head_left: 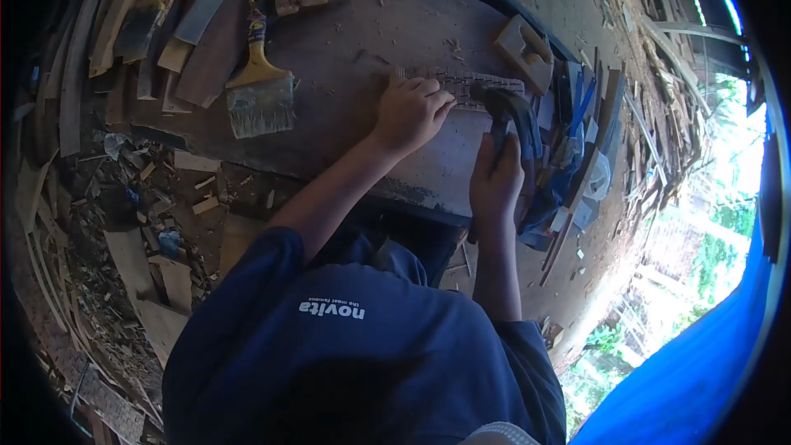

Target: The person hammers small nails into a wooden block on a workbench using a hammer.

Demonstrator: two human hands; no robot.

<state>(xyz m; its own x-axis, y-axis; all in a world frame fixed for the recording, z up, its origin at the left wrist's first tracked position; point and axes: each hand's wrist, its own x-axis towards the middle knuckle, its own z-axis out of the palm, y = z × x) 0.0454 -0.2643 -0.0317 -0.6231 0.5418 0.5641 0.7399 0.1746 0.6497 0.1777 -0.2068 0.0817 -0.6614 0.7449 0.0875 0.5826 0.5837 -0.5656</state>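
Note:
A narrow wooden strip (pixel 488 82) with rows of nails standing up from it lies on the wooden workbench (pixel 354 49). My left hand (pixel 412 111) rests over its left part, fingers curled and pinched together; what is between the fingertips is too small to make out. My right hand (pixel 497 175) is wrapped round the handle of a claw hammer (pixel 504 103). The hammer's dark head overlaps the strip's right half in this view, just right of my left fingertips.
A wide paintbrush (pixel 260 103) lies at the left of the bench, beside stacked wood offcuts (pixel 202 21). A wooden hand plane (pixel 525 53) sits behind the strip. Tools and a dark cloth (pixel 548 198) crowd the right edge. Scraps (pixel 124 198) litter the ground.

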